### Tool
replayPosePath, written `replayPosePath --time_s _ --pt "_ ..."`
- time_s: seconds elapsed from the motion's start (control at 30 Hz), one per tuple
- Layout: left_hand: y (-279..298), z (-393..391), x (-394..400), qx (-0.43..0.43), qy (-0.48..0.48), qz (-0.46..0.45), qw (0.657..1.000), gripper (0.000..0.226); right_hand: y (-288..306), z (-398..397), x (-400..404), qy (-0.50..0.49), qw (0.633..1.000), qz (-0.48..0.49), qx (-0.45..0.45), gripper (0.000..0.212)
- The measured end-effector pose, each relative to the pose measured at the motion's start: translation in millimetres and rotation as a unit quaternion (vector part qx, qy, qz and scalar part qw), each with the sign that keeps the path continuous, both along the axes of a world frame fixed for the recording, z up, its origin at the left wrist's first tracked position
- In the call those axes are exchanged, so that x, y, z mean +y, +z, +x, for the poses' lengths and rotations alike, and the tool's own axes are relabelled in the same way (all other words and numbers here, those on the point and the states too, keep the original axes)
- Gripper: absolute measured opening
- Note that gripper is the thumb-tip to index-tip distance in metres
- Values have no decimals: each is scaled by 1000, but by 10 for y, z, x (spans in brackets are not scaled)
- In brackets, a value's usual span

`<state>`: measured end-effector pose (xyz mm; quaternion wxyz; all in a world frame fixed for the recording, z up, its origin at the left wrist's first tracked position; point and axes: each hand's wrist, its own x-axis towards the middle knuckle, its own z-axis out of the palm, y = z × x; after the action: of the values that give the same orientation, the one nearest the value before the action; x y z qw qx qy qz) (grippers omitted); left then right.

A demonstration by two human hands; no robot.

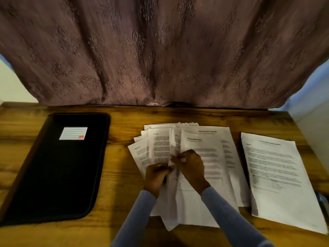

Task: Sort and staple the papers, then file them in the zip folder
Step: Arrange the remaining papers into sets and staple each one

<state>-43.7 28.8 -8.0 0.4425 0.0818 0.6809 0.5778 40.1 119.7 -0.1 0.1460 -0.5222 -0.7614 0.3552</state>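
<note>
1. left hand (156,175) and right hand (191,166) both pinched sheets in the fanned paper pile (204,157) mid-desk.
2. second paper stack (277,175) lay just right of it, untouched.
3. black zip folder (58,166) lay closed, well left, on the wooden desk (117,175).

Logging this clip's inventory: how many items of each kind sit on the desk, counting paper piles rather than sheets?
Zip folder, black: 1
Paper piles: 2, the fanned pile under both hands and the neat stack to its right
Total: 3
</note>
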Motion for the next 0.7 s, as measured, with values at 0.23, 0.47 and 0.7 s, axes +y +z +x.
replayPosePath --time_s 0.23,0.47,0.7 --pt "-17 -3 -49 -72 79 11 994 19 65 31 -33 -69 994 19 80 3" --pt "10 10 -45 15 61 14 998 19 -1 218 -11 -20 996 68 53 11" --pt "149 149 -93 114 -61 48 990 20 56 36 -68 26 997 57 39 39"
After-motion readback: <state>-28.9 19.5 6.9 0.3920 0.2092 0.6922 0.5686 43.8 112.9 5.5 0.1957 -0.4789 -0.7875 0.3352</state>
